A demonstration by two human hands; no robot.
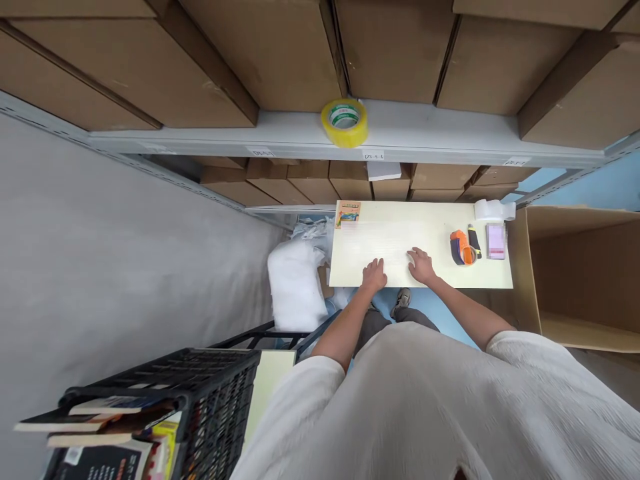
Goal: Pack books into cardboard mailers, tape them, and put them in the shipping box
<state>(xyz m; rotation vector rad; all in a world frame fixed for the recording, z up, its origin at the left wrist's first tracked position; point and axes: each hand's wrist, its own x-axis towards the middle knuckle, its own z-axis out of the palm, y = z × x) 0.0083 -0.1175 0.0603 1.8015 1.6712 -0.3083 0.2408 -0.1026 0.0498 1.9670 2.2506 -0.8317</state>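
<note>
My left hand (374, 275) rests near the front edge of a pale tabletop (425, 220), fingers bent a little and holding nothing that I can see. To its right, my right hand (421, 265) touches the same surface with its fingers apart. A faint, see-through sheet (370, 233) seems to lie under and ahead of the hands; its edges are hard to make out. At the table's far left corner lies a small orange printed booklet or card (349, 214). Right of my right hand are an orange tape dispenser (463, 249) and a black-and-yellow cutter knife (474, 241).
A phone (496, 241) and a white roll (494, 210) lie at the table's right end. Beside it stands an open cardboard box (533, 267). Yellow tape (345, 137) sits on the shelf (425, 127) ahead. White wrapping (297, 283) and a black book crate (220, 393) are left.
</note>
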